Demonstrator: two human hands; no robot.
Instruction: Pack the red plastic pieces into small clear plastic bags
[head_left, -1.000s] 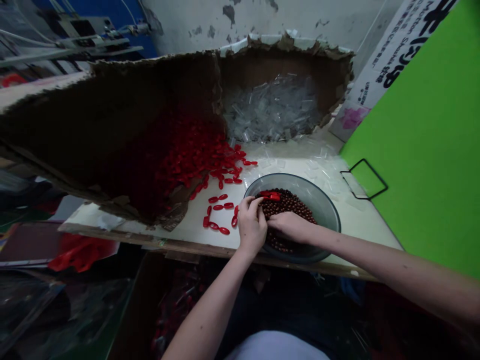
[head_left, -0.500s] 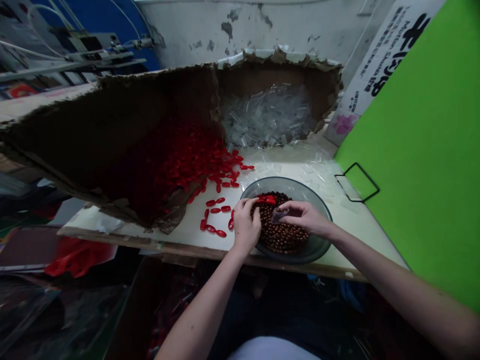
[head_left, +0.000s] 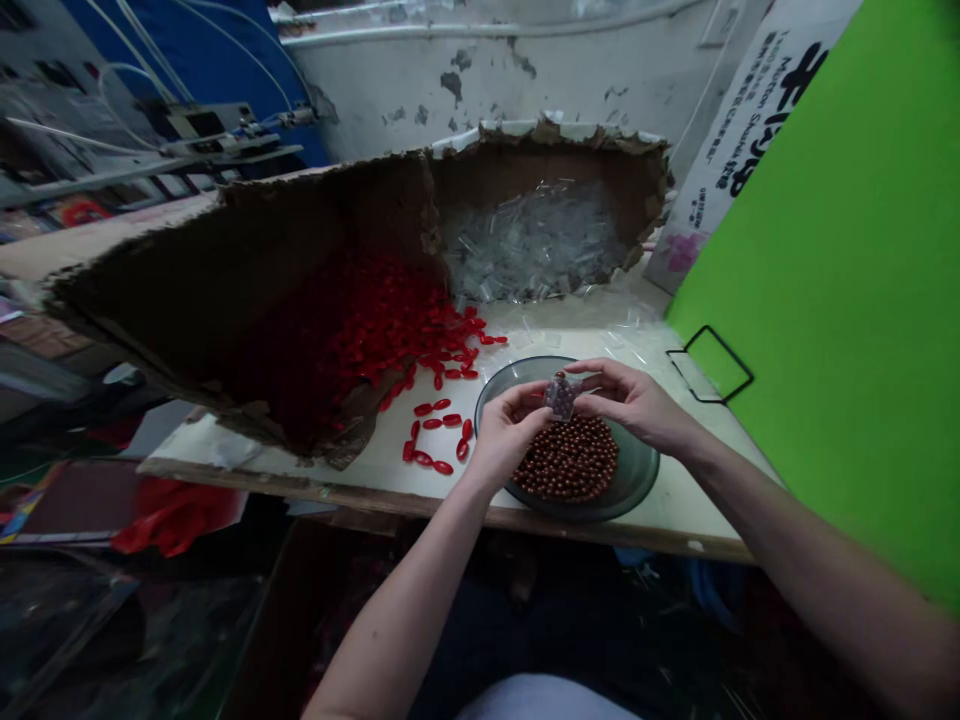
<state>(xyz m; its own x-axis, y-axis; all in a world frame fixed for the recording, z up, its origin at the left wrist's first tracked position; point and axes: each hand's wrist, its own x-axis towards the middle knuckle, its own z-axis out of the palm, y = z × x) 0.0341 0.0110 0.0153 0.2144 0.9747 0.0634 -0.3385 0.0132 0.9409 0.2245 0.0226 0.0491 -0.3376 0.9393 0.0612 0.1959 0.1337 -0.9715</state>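
Observation:
My left hand (head_left: 511, 428) and my right hand (head_left: 628, 402) meet above a bowl, both with fingers closed on a small translucent grey packet (head_left: 559, 397). A brown bead (head_left: 559, 377) shows at its top edge; I cannot make out the packet's exact kind. Beneath them, the tinted see-through bowl (head_left: 637, 488) holds a heap of shiny brown beads (head_left: 571, 462). Left of the bowl, several red oval pieces (head_left: 442, 467) lie loosely spread on the white tabletop.
A torn cardboard box (head_left: 247, 190) stands behind, with a heap of red pieces (head_left: 375, 320) in its left part and clear plastic pieces (head_left: 532, 245) in its right. A bright green panel (head_left: 832, 300) with a black wire handle (head_left: 724, 368) rises on the right.
My left hand has left the red piece at the bowl's far side and joined my right hand at the packet. The packet is higher, and the red piece is out of sight.

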